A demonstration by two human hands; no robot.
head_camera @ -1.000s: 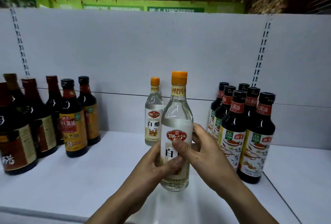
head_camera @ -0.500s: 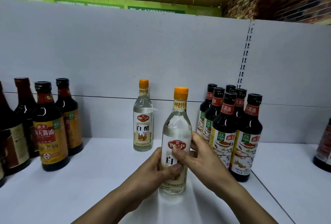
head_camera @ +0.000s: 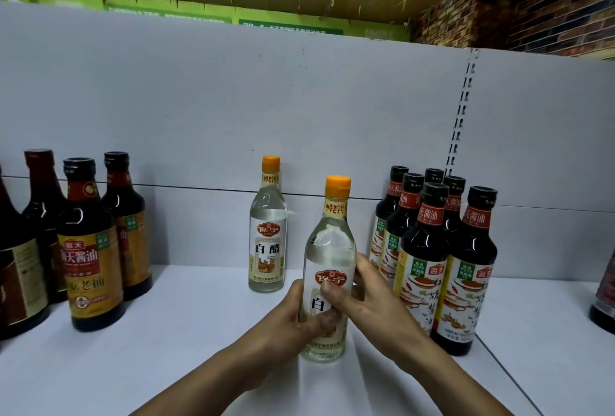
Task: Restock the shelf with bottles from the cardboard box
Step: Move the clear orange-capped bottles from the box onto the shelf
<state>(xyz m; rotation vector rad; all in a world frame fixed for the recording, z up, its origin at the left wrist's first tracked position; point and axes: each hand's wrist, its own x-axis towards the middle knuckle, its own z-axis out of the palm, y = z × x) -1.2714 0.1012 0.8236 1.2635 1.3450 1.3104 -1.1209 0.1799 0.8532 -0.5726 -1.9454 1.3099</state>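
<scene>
Head view: a clear bottle [head_camera: 327,239] with an orange cap stands upright on the white shelf [head_camera: 166,349], toward the front edge and about midway along its visible length. Its base looks to meet the shelf, though whether it bears its full weight there cannot be told.

Both hands are on it. The left hand [head_camera: 293,319] comes in from the left, and its grip is curled round the lower body of the bottle. The right hand [head_camera: 372,302] comes in from the right, its fingers wrapped behind the glass and its thumb pressed across the front label. That grip is closed on the same bottle.

A second clear bottle [head_camera: 268,242] of the same kind stands upright farther back, near the shelf's back edge and a little to the left, apart from the held one.

A cluster of dark bottles [head_camera: 429,265] with black caps stands just to the right, and the right hand's knuckles are close beside the nearest of them. Another group of dark bottles [head_camera: 88,259] with gold labels stands well apart toward the shelf's left end. A further dark bottle [head_camera: 604,299] is cut off at the right.
</scene>
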